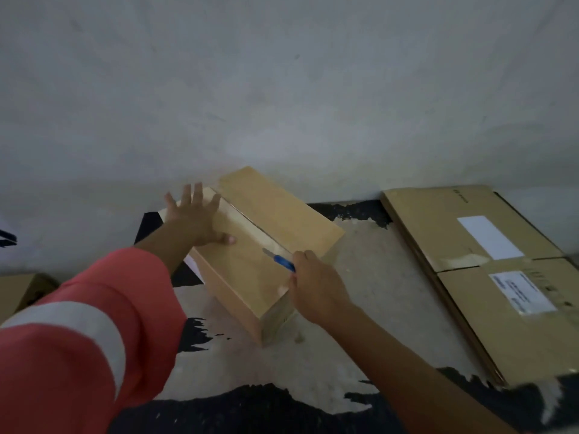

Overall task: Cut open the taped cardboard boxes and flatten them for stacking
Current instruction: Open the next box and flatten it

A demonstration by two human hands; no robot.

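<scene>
Floor (360, 277): taped brown box (266, 245)

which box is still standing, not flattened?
The upright cardboard box in the middle, under the left hand, with the right hand holding a blue utility knife at its taped seam. The labelled boxes on the right lie flat.

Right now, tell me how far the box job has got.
Done: flattened boxes lie stacked on the right. In hand: the left hand presses flat on the upright box while the right hand holds a blue cutter at its taped top seam; how much tape is cut cannot be told. Left: opening and flattening this box, plus another box at the left edge.
</scene>
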